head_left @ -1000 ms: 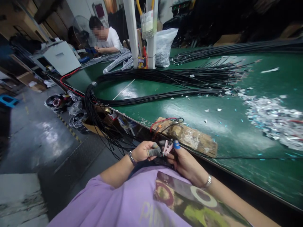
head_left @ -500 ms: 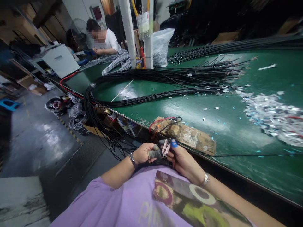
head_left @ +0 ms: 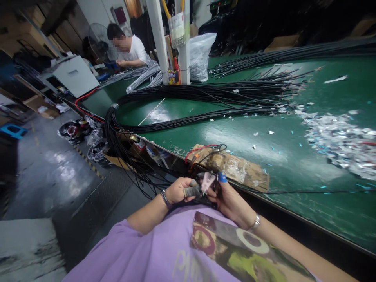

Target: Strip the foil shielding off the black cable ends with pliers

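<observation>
Both my hands meet close to my chest, just below the edge of the green table [head_left: 264, 141]. My left hand [head_left: 180, 190] is closed, its taped fingers pinching the end of a thin black cable. My right hand [head_left: 230, 199], with a blue cap on the thumb tip, is closed on a small pink cutter [head_left: 208, 181] held against that cable end. The black cable [head_left: 308, 191] runs off to the right along the table's near edge. A worn wooden block [head_left: 235, 168] with red and black wires lies on the table edge just beyond my hands.
A thick looped bundle of black cables [head_left: 188, 94] covers the table's middle and hangs over its left edge. A heap of white and blue scraps [head_left: 337, 141] lies at the right. Another person [head_left: 129, 47] sits at the far end beside white posts [head_left: 158, 43].
My hands have stayed together near my chest. The right thumb and the pink cutter have shifted slightly upward and to the right.
</observation>
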Action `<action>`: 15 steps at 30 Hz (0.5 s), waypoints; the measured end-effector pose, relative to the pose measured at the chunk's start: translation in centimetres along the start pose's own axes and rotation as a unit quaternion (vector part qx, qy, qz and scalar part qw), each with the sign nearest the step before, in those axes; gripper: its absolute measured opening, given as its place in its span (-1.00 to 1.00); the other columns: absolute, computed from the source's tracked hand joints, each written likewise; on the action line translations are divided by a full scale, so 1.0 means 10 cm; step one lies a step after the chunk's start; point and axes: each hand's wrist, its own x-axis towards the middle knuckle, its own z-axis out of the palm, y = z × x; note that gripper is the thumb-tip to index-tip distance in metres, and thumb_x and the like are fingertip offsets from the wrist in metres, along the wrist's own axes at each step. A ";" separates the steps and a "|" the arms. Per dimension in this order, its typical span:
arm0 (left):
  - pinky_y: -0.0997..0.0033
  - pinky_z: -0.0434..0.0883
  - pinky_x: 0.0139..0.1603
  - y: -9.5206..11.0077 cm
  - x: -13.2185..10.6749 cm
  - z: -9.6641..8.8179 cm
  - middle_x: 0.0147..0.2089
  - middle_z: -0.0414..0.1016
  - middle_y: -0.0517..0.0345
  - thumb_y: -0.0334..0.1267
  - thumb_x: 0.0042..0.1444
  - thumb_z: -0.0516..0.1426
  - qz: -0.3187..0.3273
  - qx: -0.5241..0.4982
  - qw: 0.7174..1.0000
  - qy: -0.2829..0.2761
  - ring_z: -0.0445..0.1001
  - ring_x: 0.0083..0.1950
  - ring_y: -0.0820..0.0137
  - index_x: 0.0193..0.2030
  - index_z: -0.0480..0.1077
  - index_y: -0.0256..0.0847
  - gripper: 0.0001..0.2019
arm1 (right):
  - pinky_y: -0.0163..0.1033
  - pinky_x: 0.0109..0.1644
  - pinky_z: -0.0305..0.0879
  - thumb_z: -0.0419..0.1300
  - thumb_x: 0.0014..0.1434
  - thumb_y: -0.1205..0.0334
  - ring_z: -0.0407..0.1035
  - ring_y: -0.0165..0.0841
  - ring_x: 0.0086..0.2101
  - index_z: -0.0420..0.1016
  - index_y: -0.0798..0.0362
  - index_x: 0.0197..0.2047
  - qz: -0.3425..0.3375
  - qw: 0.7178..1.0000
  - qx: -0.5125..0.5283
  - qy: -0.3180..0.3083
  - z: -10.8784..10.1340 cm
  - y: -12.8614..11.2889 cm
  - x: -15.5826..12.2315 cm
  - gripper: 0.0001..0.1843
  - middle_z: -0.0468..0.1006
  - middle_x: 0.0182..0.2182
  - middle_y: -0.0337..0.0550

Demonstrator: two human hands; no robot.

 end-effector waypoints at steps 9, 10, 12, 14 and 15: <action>0.60 0.04 -0.70 -0.03 -0.13 0.00 -0.72 0.18 0.33 0.24 -0.27 0.27 -0.017 0.029 0.999 -0.011 0.08 -0.74 0.65 -0.53 0.29 -0.32 -0.43 | -0.36 -0.64 -0.15 0.18 -0.08 -0.38 -0.21 -0.52 -0.66 0.25 0.03 -0.55 0.001 1.000 -0.001 -0.007 -0.08 -0.01 -0.04 -0.42 0.04 -0.73 -0.42; 0.60 0.05 -0.70 -0.04 -0.15 -0.01 -0.72 0.18 0.33 0.25 -0.28 0.26 -0.018 0.038 0.999 -0.009 0.08 -0.73 0.65 -0.53 0.29 -0.32 -0.42 | -0.36 -0.64 -0.15 0.18 -0.08 -0.38 -0.21 -0.52 -0.66 0.26 0.03 -0.54 0.005 1.000 -0.003 -0.008 -0.08 -0.01 -0.05 -0.42 0.04 -0.73 -0.42; 0.59 0.08 -0.69 -0.07 -0.17 -0.05 -0.71 0.17 0.34 0.28 -0.27 0.24 -0.021 0.062 0.998 -0.004 0.09 -0.72 0.64 -0.51 0.30 -0.31 -0.41 | -0.35 -0.63 -0.16 0.17 -0.08 -0.38 -0.21 -0.52 -0.65 0.28 0.04 -0.55 0.015 1.000 -0.011 -0.010 -0.10 -0.01 -0.06 -0.41 0.03 -0.73 -0.41; 0.58 0.13 -0.66 -0.12 -0.19 -0.13 -0.69 0.19 0.33 0.26 -0.18 0.20 -0.039 0.115 0.993 0.012 0.12 -0.70 0.62 -0.48 0.30 -0.30 -0.45 | -0.35 -0.62 -0.20 0.19 -0.09 -0.37 -0.22 -0.52 -0.65 0.32 0.05 -0.54 0.025 0.999 -0.032 -0.010 -0.14 -0.02 -0.07 -0.42 0.02 -0.73 -0.41; 0.58 0.17 -0.63 -0.16 -0.20 -0.19 -0.67 0.21 0.32 0.21 -0.10 0.17 -0.063 0.168 0.983 0.028 0.14 -0.68 0.61 -0.46 0.31 -0.29 -0.50 | -0.34 -0.62 -0.22 0.20 -0.09 -0.36 -0.22 -0.52 -0.65 0.34 0.06 -0.52 0.030 0.998 -0.049 -0.013 -0.17 -0.02 -0.08 -0.42 0.02 -0.73 -0.42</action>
